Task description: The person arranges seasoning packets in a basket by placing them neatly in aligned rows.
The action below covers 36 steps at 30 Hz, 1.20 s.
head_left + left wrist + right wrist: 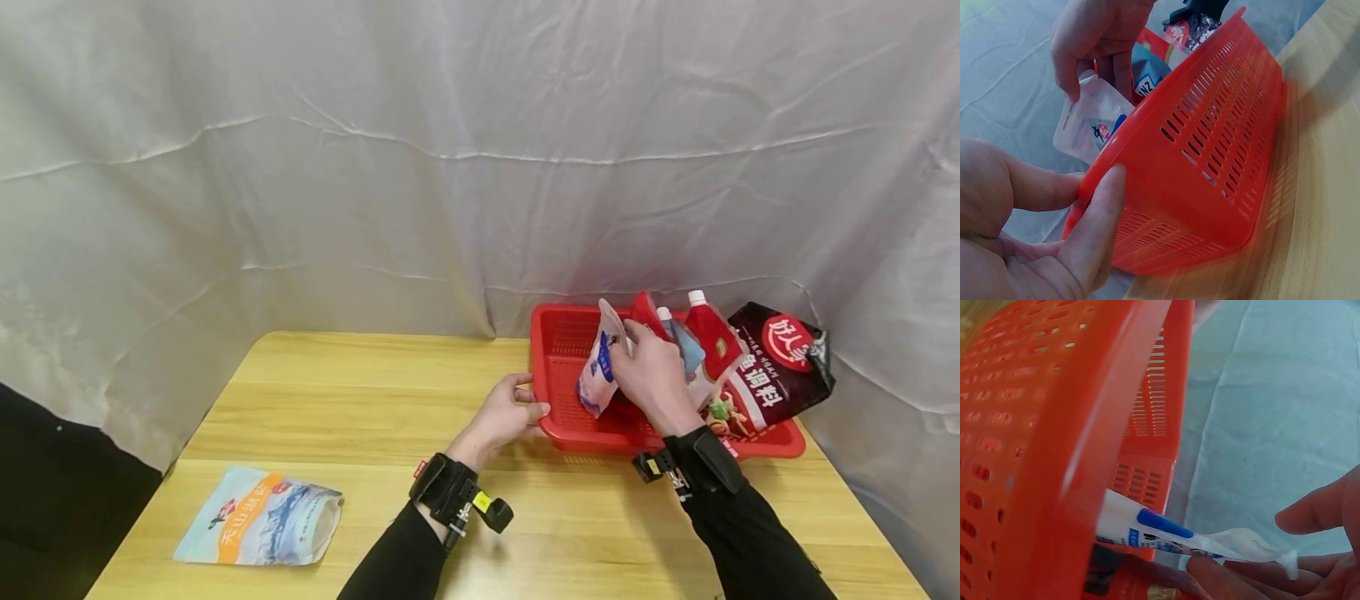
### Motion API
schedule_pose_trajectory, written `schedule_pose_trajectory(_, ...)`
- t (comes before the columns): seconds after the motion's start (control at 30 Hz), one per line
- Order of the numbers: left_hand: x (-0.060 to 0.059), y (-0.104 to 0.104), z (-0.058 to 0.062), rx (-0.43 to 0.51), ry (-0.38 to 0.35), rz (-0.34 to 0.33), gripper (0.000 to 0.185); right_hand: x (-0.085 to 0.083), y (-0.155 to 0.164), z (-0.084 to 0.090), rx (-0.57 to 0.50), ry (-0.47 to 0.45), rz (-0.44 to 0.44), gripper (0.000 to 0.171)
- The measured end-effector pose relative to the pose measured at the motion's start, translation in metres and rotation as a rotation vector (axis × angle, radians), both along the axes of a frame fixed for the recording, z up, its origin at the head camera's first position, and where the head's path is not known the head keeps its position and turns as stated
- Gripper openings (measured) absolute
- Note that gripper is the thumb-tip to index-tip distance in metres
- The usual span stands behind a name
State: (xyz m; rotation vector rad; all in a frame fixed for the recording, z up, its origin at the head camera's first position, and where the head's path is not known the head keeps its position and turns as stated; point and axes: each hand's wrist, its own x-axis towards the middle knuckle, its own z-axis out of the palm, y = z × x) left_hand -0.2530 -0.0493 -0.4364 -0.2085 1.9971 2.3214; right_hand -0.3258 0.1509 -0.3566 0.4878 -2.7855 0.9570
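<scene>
A red plastic basket [555, 333] with slotted walls stands at the back right of the wooden table. At its left end, my left hand [504, 414] grips the rim between thumb and fingers. Inside the basket's left part, a white and pink pouch [595, 375] with blue markings stands tilted. My right hand [652, 371] reaches in beside this pouch. In the right wrist view its fingers [1216, 575] touch the pouch's side, while the thumb is held apart from it. A red packet [647, 312] is partly hidden behind the right hand.
Farther right in the basket are a blue-grey spouted pouch [686, 346], a red pouch with a white cap [712, 337] and a large black seasoning bag [780, 367]. A light blue and orange pouch [258, 518] lies at the table's front left. A grey curtain [375, 208] hangs behind.
</scene>
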Motion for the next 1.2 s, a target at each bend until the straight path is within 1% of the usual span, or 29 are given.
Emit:
schedule_pose_trajectory(0.27, 0.0, -0.001, 0.0, 0.004, 0.0, -0.004, 0.059, 0.007, 0.003, 0.002, -0.016, 0.039, -0.019, 0.059)
schedule_pose_trajectory(0.5, 0.0, 0.0, 0.0, 0.008, -0.007, -0.006, 0.06, 0.009, 0.005, 0.005, -0.019, 0.038, -0.03, 0.059)
schedule_pose_trajectory(0.67, 0.0, 0.001, 0.0, 0.007, -0.008, -0.008, 0.06, 0.012, 0.009, 0.005, -0.003, 0.113, -0.031, 0.055)
schedule_pose_trajectory(0.83, -0.001, 0.001, -0.001, 0.003, -0.007, -0.008, 0.06, 0.021, 0.013, 0.006, -0.004, 0.155, -0.045, 0.056)
schedule_pose_trajectory(0.9, -0.001, 0.0, -0.001, 0.005, -0.006, -0.01, 0.06, 0.026, 0.014, 0.005, -0.021, 0.201, -0.048, 0.054)
schedule_pose_trajectory(1.0, 0.0, 0.0, -0.001, 0.006, -0.002, -0.012, 0.06, 0.033, 0.015, -0.002, -0.059, 0.338, -0.016, 0.047)
schedule_pose_trajectory(1.1, -0.001, 0.0, -0.001, 0.009, 0.003, -0.011, 0.06, 0.037, 0.017, -0.012, -0.098, 0.488, 0.071, 0.038)
schedule_pose_trajectory(1.2, 0.0, -0.001, -0.001, 0.01, 0.009, -0.015, 0.06, 0.041, 0.019, -0.023, -0.128, 0.566, 0.184, 0.035)
